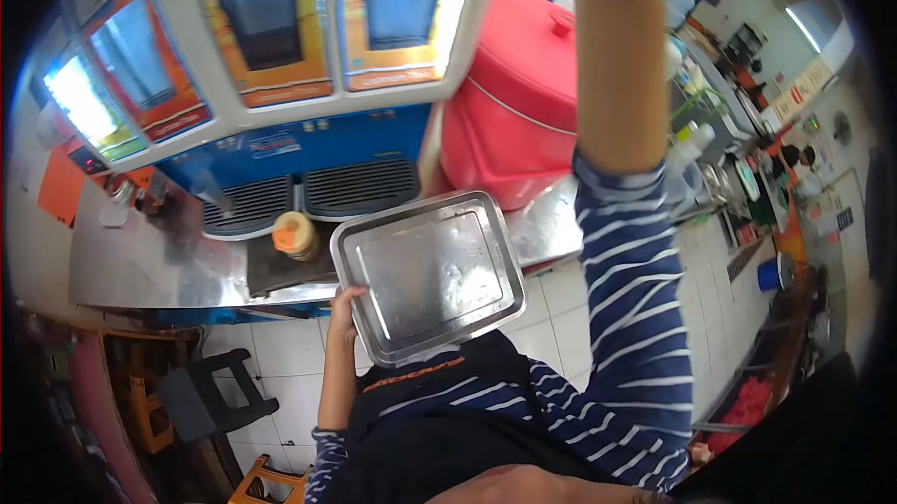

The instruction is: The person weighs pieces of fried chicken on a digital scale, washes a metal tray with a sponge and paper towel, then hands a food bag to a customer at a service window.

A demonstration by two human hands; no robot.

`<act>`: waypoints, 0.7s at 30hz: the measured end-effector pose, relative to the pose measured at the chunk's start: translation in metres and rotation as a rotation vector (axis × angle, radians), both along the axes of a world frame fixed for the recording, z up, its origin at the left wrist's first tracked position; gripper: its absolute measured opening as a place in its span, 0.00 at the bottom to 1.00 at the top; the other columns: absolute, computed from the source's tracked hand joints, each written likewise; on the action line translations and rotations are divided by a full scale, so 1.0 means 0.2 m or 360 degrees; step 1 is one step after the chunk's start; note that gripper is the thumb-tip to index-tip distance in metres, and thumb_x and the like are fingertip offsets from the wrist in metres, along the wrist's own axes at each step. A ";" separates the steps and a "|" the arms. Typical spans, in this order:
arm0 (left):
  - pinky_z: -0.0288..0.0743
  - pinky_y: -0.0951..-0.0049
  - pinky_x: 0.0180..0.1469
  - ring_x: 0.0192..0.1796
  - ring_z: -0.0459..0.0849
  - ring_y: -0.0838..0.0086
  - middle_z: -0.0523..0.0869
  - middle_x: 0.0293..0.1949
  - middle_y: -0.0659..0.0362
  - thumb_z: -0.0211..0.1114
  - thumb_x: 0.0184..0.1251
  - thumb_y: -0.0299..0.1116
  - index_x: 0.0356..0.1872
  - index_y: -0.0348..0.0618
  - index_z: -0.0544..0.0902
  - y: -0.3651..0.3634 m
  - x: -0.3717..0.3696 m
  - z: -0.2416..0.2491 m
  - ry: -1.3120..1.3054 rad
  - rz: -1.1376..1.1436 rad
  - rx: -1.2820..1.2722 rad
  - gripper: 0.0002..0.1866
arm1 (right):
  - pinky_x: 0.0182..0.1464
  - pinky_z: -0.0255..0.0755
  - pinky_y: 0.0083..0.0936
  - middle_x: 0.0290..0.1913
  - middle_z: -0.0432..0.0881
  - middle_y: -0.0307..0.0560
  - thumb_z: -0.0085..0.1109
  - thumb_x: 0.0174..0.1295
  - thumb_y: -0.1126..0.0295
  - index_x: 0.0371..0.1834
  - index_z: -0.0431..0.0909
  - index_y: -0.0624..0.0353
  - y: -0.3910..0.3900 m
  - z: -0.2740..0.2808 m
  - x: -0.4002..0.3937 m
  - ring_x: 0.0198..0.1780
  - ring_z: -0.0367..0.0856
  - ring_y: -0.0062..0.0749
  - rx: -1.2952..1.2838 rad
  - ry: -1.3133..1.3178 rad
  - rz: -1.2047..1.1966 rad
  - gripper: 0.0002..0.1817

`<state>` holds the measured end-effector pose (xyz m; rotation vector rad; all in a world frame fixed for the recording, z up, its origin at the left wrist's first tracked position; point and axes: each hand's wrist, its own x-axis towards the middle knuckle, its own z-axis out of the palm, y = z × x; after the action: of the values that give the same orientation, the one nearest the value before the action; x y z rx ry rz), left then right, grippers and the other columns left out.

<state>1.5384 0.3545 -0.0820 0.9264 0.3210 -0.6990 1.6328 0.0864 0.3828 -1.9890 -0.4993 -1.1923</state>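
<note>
My left hand (347, 313) grips the left edge of a shallow rectangular metal tray (430, 272), its thumb over the rim. The tray is held tilted in front of my body, with its inside showing and nothing in it but a few wet-looking marks. My right arm, in a striped sleeve, stretches up past the top edge of the view, so my right hand is out of sight. Just beyond the tray are a red lidded bucket (514, 102) and a jar with an orange and cream lid (294, 235).
A drink dispenser (299, 144) with black drip grates (363, 188) stands on the metal counter (159, 261). A dark stool (210, 395) and an orange stool (266, 485) are on the tiled floor at lower left. Cluttered shelves and a blue bucket (769, 274) lie to the right.
</note>
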 end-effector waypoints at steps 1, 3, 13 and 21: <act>0.75 0.72 0.31 0.27 0.79 0.68 0.78 0.26 0.54 0.54 0.42 0.29 0.34 0.32 0.74 -0.09 0.01 -0.03 -0.0006 -0.0133 -0.0045 0.15 | 0.40 0.68 0.28 0.34 0.76 0.46 0.60 0.45 0.59 0.41 0.72 0.62 -0.02 -0.14 -0.13 0.39 0.75 0.31 -0.0115 0.0158 0.0035 0.22; 0.76 0.71 0.35 0.28 0.79 0.68 0.78 0.26 0.53 0.55 0.42 0.32 0.31 0.33 0.75 -0.26 0.03 -0.14 0.0162 -0.0374 -0.0079 0.14 | 0.36 0.69 0.24 0.29 0.75 0.46 0.61 0.44 0.60 0.39 0.71 0.63 0.03 -0.55 -0.38 0.36 0.75 0.26 -0.0253 0.0577 -0.0023 0.22; 0.71 0.72 0.30 0.27 0.77 0.70 0.79 0.25 0.56 0.53 0.42 0.33 0.28 0.37 0.76 -0.81 -0.02 -0.30 0.0294 -0.0572 0.0195 0.12 | 0.49 0.64 0.28 0.44 0.71 0.53 0.60 0.44 0.75 0.46 0.64 0.64 -0.61 -2.39 -0.91 0.46 0.71 0.40 0.0424 0.1423 -0.0653 0.24; 0.71 0.67 0.29 0.25 0.78 0.62 0.79 0.23 0.48 0.55 0.53 0.32 0.34 0.32 0.72 -0.92 -0.16 -0.10 -0.1003 -0.0591 0.1806 0.12 | 0.54 0.45 0.60 0.59 0.55 0.55 0.57 0.46 0.58 0.55 0.64 0.46 -0.48 -2.39 -0.98 0.62 0.49 0.49 -0.0783 0.1463 -0.0367 0.29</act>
<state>1.5068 0.1709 -0.1016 2.2617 -0.0626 -0.4854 1.4375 -0.0103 -0.0943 -2.7837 -0.0775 -0.1592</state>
